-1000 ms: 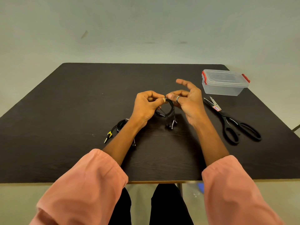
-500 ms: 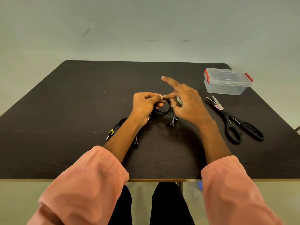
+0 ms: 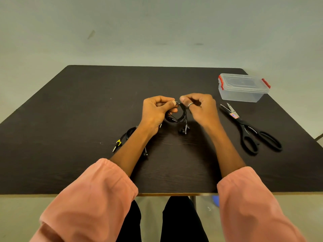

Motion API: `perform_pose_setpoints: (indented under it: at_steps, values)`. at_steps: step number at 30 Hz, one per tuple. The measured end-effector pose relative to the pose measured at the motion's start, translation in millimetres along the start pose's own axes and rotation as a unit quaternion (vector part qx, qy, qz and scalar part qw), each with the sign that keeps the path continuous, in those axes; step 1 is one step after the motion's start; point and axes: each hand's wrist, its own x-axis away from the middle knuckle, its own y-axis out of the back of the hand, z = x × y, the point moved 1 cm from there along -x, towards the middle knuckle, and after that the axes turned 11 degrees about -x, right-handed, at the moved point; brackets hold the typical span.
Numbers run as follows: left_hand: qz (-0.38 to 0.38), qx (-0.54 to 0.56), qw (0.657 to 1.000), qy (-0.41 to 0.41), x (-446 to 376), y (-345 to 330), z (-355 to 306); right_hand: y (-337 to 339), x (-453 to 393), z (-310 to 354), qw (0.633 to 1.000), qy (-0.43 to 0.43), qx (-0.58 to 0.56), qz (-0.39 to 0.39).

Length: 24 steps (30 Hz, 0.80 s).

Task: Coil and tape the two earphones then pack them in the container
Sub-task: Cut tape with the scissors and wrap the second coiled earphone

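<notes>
Pinching the top of a black coiled earphone (image 3: 176, 116) at frame centre, left hand (image 3: 155, 112) closed thumb-to-finger on the loop so it won't spring open; right hand (image 3: 199, 109) curled shut at the same spot, probably working the wrap, tape not visible. Earbuds dangle below, just above the table (image 3: 70, 119). Second earphone (image 3: 125, 137), yellow band near its plug, lies lower left, partly under the forearm. Lidded clear container (image 3: 243, 88) upper right, closed; scissors (image 3: 251, 130) right, within reach.
</notes>
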Motion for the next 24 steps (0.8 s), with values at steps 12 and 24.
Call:
perform_pose_setpoints:
  at_steps: [12,24]
  values:
    - [0.047,-0.076,0.994,-0.065,6,-2,-1,10,6,0,0.982,0.058,0.14,0.115]
    - [0.088,-0.252,0.96,-0.089,25,6,-25,17,25,9,0.99,-0.067,0.029,0.117]
